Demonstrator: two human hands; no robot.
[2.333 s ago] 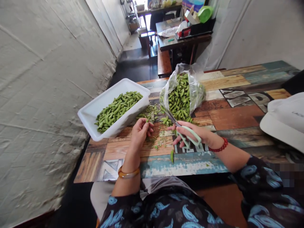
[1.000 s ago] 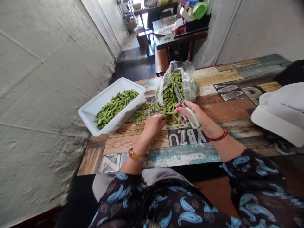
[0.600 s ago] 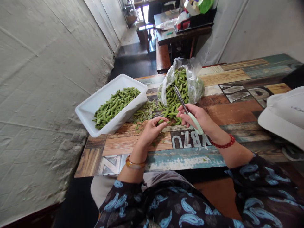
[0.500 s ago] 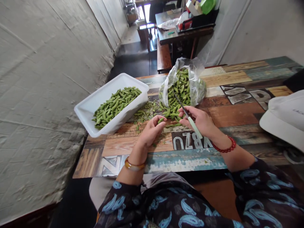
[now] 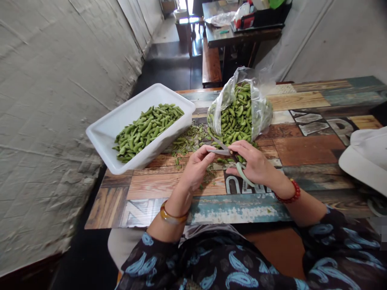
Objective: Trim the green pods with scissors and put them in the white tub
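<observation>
My left hand (image 5: 196, 166) is closed in a pinch, thumb against fingers, around an edamame pod that its fingers now mostly hide. In my right hand (image 5: 255, 164) are scissors (image 5: 242, 174) with pale green handles. Their blades are spread, and one reaches the left fingertips. Just beyond the hands, a clear plastic bag (image 5: 259, 110) lies with its mouth facing me, full of edamame pods (image 5: 237, 114). A white tub (image 5: 178, 128) at the left holds a heap of pods (image 5: 146, 131). Small green clippings (image 5: 190, 140) are scattered between tub and bag.
The wood-patterned table (image 5: 160, 183) has lettering printed on it. A white cap (image 5: 364, 155) lies at its right edge. A rough pale wall (image 5: 54, 100) runs along the left. Further back are a bench (image 5: 211, 64) and another table (image 5: 216, 38) with a black tray and plastic bags.
The scissors have opened and turned, their blades coming to the left fingertips. The pod that showed in my left fingers is now mostly out of sight. The view has shifted slightly.
</observation>
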